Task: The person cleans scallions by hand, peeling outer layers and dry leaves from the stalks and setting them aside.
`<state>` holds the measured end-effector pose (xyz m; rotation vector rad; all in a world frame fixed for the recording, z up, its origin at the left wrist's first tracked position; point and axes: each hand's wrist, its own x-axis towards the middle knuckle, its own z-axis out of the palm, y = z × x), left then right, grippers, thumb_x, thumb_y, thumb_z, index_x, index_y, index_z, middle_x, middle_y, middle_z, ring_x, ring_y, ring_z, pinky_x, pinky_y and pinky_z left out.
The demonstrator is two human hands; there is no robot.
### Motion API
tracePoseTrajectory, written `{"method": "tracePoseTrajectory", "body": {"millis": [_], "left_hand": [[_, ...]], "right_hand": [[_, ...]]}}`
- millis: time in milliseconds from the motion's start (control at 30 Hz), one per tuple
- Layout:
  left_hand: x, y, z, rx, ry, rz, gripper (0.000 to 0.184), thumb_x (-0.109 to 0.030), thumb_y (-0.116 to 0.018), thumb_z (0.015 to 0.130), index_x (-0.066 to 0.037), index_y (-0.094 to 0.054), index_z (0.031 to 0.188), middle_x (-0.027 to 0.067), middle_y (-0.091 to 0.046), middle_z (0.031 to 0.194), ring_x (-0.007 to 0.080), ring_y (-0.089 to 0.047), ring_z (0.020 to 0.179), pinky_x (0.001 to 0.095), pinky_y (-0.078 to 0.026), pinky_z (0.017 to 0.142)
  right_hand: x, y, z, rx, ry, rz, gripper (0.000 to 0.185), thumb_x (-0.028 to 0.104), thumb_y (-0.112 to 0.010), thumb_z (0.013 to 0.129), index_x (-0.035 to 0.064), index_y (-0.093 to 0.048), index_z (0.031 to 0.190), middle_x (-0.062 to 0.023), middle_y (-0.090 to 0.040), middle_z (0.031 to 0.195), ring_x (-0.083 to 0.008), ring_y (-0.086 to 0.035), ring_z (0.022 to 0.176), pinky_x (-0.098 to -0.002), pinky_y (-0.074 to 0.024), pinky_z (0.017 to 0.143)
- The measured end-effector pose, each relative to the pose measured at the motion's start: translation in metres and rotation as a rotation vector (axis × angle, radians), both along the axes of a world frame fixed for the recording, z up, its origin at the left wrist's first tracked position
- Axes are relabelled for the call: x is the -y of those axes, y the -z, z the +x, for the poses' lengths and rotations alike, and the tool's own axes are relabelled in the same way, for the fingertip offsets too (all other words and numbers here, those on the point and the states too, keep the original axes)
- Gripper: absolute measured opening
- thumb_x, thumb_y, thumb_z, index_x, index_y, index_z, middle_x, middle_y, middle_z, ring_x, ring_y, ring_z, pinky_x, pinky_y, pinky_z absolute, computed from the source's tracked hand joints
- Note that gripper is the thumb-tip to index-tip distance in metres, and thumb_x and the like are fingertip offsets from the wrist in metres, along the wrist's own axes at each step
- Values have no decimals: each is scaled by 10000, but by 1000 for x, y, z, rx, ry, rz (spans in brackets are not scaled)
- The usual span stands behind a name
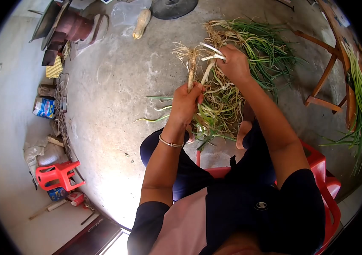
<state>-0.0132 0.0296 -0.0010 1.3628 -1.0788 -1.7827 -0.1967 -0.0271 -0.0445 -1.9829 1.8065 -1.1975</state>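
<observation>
My left hand (pixel 186 103) is closed around green onions, with a thick pale stalk and its tangled brown roots (pixel 191 57) sticking up past the fingers. My right hand (pixel 235 64) grips a few peeled green onions (pixel 213 56) whose white ends point left, close to those roots. Under and between both hands lies a heap of stripped, yellowish onion leaves (pixel 221 100) on the floor, near my feet. Beyond my right hand spreads a pile of unpeeled green onions (pixel 266 49), roots to the left and green tops to the right.
On the right, a wooden stand (pixel 327 76) has peeled green onions (pixel 357 80) lying along it. A squash (pixel 141 23) rests on the concrete floor (pixel 113 89) at the top. A red stool (pixel 59 175) and boxes line the left wall. I sit on a red chair (pixel 332 199).
</observation>
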Motion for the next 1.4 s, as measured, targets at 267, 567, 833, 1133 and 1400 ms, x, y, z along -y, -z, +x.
{"method": "tracePoseTrajectory", "body": {"millis": [267, 567, 833, 1133, 1400], "left_hand": [[5, -3, 19, 19, -11, 81, 175, -224, -513, 864, -69, -562, 798, -40, -418, 534, 37, -274, 385, 191, -186, 348], [15, -5, 21, 66, 37, 106, 206, -237, -531, 842, -60, -577, 748, -39, -436, 524, 39, -305, 413, 196, -200, 386], [13, -10, 21, 29, 70, 39, 211, -264, -542, 861, -67, -582, 799, -53, -409, 551, 17, -257, 425, 175, -173, 377], [13, -16, 8, -8, 99, -27, 207, -259, -545, 868, -64, -591, 816, -57, -403, 552, 16, -264, 427, 171, -176, 385], [13, -12, 39, -72, -68, -36, 180, -204, -574, 852, -34, -608, 806, -27, -464, 530, 23, -278, 386, 176, -180, 361]], "right_hand": [[-5, -23, -24, 192, -196, 164, 287, 50, -556, 751, 35, -568, 1038, -154, -563, 834, -279, -559, 748, -359, -440, 671], [-22, -20, -8, -120, -510, 300, 296, 86, -553, 742, 22, -546, 1031, -158, -540, 841, -337, -536, 804, -384, -435, 701], [-18, -16, -9, 303, -440, 484, 169, 154, -471, 828, 17, -549, 891, -65, -538, 739, -173, -520, 637, -306, -407, 569], [-10, -20, -11, 1337, -300, 1014, 91, 173, -475, 777, 88, -501, 796, 29, -454, 636, -28, -286, 451, -172, -208, 373], [-7, -42, -44, 1379, -258, 750, 169, 102, -474, 783, 10, -569, 889, 17, -486, 736, -34, -350, 458, -140, -235, 368]]}}
